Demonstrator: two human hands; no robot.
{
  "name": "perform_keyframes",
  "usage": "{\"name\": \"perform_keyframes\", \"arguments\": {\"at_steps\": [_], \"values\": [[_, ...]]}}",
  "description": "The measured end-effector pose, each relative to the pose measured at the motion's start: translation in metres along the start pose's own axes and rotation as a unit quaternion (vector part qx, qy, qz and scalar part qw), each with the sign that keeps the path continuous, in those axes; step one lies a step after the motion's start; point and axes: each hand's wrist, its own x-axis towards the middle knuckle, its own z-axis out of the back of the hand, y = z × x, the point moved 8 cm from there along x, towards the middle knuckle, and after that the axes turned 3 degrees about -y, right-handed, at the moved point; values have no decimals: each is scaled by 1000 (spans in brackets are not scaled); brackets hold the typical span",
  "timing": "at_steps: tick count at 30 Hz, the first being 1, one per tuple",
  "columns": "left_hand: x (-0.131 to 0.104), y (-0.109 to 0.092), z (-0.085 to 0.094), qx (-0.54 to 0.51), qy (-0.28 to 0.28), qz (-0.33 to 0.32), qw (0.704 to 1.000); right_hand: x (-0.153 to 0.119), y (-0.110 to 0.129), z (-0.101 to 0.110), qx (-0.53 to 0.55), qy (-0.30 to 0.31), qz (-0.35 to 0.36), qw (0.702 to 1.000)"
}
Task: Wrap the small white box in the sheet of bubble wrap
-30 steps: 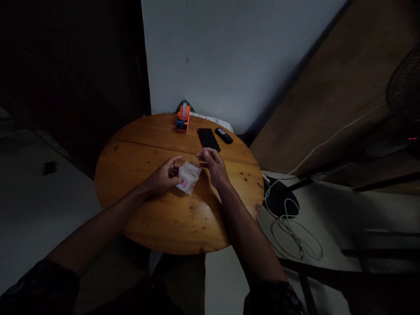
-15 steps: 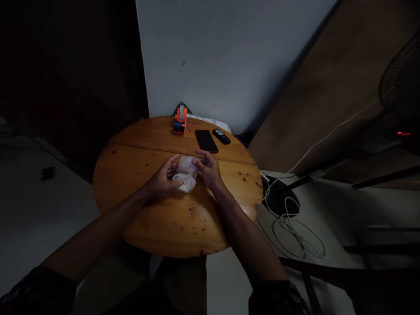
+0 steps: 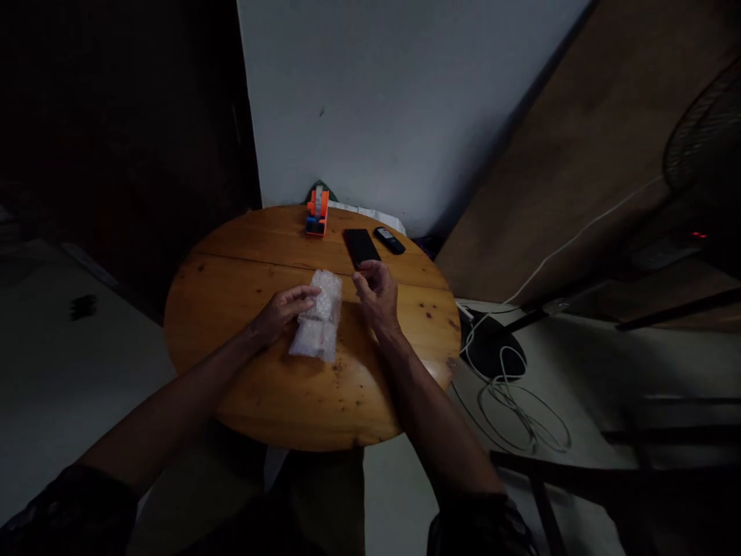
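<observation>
So the right hand (image 3: 379,297) has come off the bubble wrap (image 3: 318,340) since half a second ago, and the wrap's spread longer. Too dim to tell if those curled right fingers pinch anything; they're right at the near end of a flat black slab (image 3: 360,245). Tape dispenser (image 3: 316,214) and small black handset (image 3: 389,240) sit further back on the table (image 3: 324,413). Wrap's between the hands, left hand (image 3: 283,307) half-open with fingers over its left edge, can't tell if it's gripped.
</observation>
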Motion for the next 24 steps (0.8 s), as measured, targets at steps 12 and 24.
{"name": "perform_keyframes", "arguments": {"at_steps": [12,24], "values": [[5,-12,16,-33,-71,-40,996,-9,-4,-15,-192,97,-16,976],[-4,-29,22,280,-126,-151,940,-1,-7,-4,-153,72,-5,986]]}}
